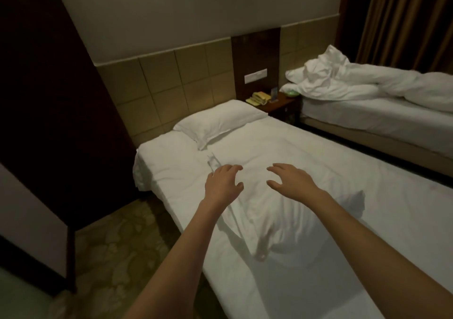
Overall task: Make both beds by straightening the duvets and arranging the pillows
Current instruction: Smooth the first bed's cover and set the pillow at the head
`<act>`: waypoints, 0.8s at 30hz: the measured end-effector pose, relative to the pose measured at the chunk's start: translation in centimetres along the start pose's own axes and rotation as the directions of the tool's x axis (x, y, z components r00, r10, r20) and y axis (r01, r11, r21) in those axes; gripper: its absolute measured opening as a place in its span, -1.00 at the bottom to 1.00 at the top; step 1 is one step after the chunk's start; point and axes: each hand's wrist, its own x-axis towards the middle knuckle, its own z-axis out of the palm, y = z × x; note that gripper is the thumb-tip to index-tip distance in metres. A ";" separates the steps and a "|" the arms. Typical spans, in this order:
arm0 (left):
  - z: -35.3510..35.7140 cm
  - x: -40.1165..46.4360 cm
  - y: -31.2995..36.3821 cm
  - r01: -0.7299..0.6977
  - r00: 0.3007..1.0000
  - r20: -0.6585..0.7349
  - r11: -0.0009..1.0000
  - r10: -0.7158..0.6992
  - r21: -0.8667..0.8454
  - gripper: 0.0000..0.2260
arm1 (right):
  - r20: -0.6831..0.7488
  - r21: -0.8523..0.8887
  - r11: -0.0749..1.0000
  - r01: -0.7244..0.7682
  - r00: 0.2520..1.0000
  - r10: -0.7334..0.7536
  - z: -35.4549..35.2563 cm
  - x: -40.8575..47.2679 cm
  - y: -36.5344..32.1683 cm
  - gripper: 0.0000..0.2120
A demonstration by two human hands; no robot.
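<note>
I see two beds in the head view. The near bed [367, 220] runs from the lower right up to the padded headboard [171, 80]. Its duvet [282, 152] lies spread over the mattress, mostly flat, with a raised fold and creases under and below the hands.

One pillow [220, 121] lies at the head of the near bed, against the headboard, set toward the right half and slightly askew.

Both arms reach forward over the upper middle of the near duvet:
1. The left hand [223, 181] is palm down, fingers spread and loosely bent. It holds nothing. I cannot tell whether the fingertips touch the cloth.
2. The right hand [291, 180] is palm down, fingers spread wide, thumb apart. It holds nothing. It sits just beside the left hand with a gap between them.

The far bed [367, 115] stands at the right, well apart from the hands. Its duvet [367, 83] is bunched in a rumpled heap across the head end. A second pillow [318, 91] appears to lie under the heap, partly hidden.

Between the two beds stands a nightstand [277, 105]. On it sit a telephone [259, 97] and a small green object [291, 93]. A wall switch plate [255, 75] is mounted above. Curtains [404, 19] hang at the upper right. A patterned carpet [117, 250] covers the floor at the left.
</note>
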 end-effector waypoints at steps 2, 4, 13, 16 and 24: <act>-1.1 0.3 -0.3 0.003 1.000 -0.012 1.000 -0.003 0.007 -0.59 | -0.009 -0.012 1.000 0.013 1.000 -0.014 -1.0 0.6 -0.5 -0.49; -1.8 0.7 -1.0 0.015 1.000 -0.022 1.000 -0.014 0.005 -0.59 | -0.010 -0.024 0.999 0.023 1.000 -0.023 -1.4 1.2 -1.2 -0.49; -4.0 3.8 -9.3 0.064 0.998 0.000 0.998 -0.064 -0.013 -0.58 | 0.022 -0.086 0.993 0.077 0.997 -0.076 0.2 7.9 -7.8 -0.50; -4.9 6.3 -14.1 0.054 0.998 -0.028 0.998 -0.055 -0.028 -0.59 | 0.021 -0.108 0.991 0.081 0.997 -0.079 1.0 12.4 -11.0 -0.50; -9.1 14.1 -28.4 -0.008 1.000 -0.022 0.999 0.010 0.052 -0.59 | -0.016 -0.076 0.996 0.049 0.999 -0.050 2.8 25.5 -20.8 -0.51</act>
